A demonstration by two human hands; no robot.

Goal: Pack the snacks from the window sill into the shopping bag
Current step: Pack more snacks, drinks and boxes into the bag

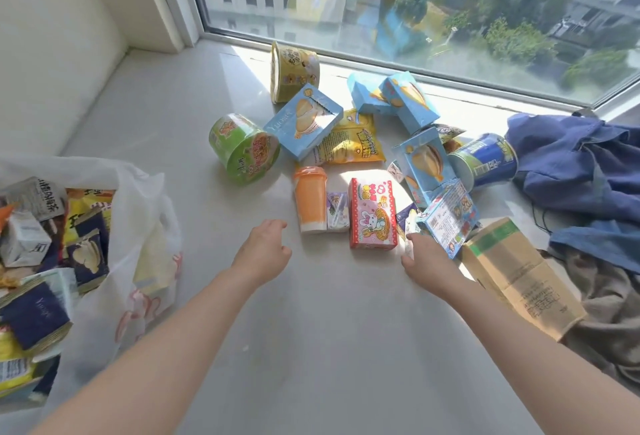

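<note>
Several snacks lie on the pale window sill (311, 330): a green tub (242, 148), a yellow tub (294, 70), light blue boxes (304, 121), a yellow packet (353, 143), an orange cup (310, 199), a pink-and-red box (372, 214) and a blue can (485, 160). The white shopping bag (138, 226) stands open at the left, with several snacks inside. My left hand (266, 251) hovers just short of the orange cup, fingers loosely curled and holding nothing. My right hand (426, 258) grips the lower corner of a tilted light blue cartoon box (450, 216).
A cardboard box (519, 275) lies at the right, just beside my right hand. Blue cloth (581, 171) and grey cloth (606, 313) are heaped behind it. The window pane (415, 1) closes the far side and a wall (52, 36) the left.
</note>
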